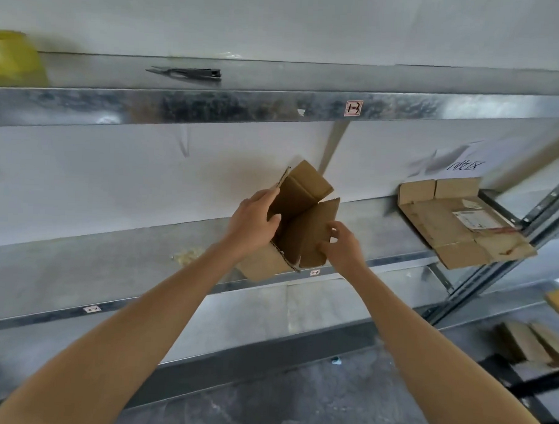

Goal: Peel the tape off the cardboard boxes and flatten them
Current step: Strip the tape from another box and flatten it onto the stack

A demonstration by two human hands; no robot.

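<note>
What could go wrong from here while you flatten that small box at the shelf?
1. The box is held only by thin cardboard, with the left hand on one wall and the right hand on a loose flap. It could tear or slip and drop past the shelf edge.
2. The flattened box to the right overhangs the shelf front, so a bump from an arm might knock it off.

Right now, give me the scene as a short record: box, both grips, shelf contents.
held item: small brown cardboard box, flaps open, not yet flat
left grip: holds its upper left flap
right grip: pinches its lower right panel
done pile: flattened brown cardboard sheets, right end of grey metal shelf
upper shelf: black metal hand tool, yellow plastic bag
</note>
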